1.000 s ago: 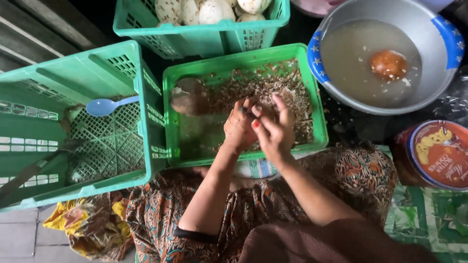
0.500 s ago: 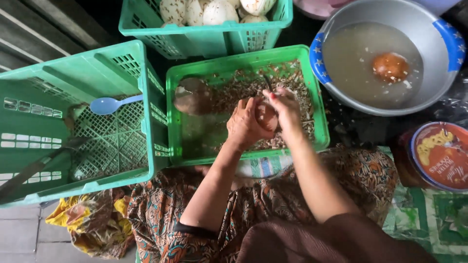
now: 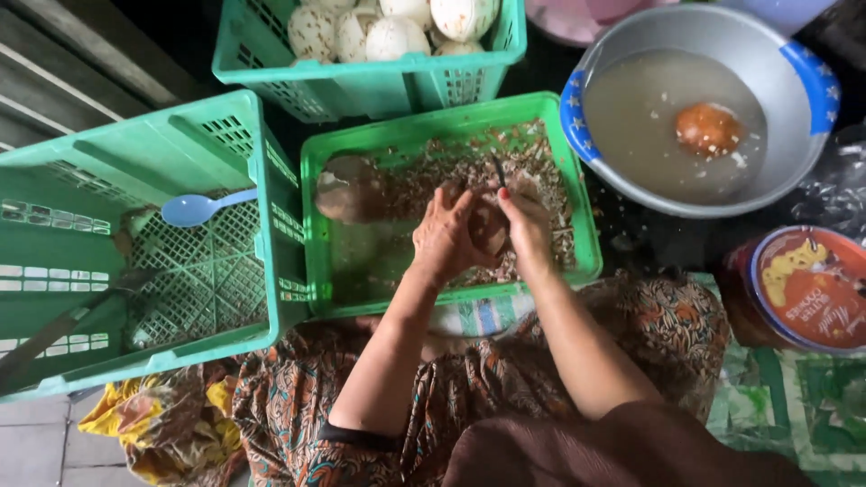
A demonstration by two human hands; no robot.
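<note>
Lying in the tilted green crate (image 3: 135, 271) at far left is a blue spoon (image 3: 194, 209). Over the middle green basket (image 3: 361, 298) of shell bits, the left hand (image 3: 446, 236) and right hand (image 3: 525, 225) curl closed around a brown egg (image 3: 490, 230). A grey basin (image 3: 722, 194) of cloudy water sits right.

1. Both bare forearms reach forward and converge.
2. The left hand (image 3: 446, 236) is cupped, fingers curled inward, thumb up.
3. The right hand (image 3: 526, 233) faces it, fingers bent, red nail showing.
4. The two hands touch, closed together.
</note>
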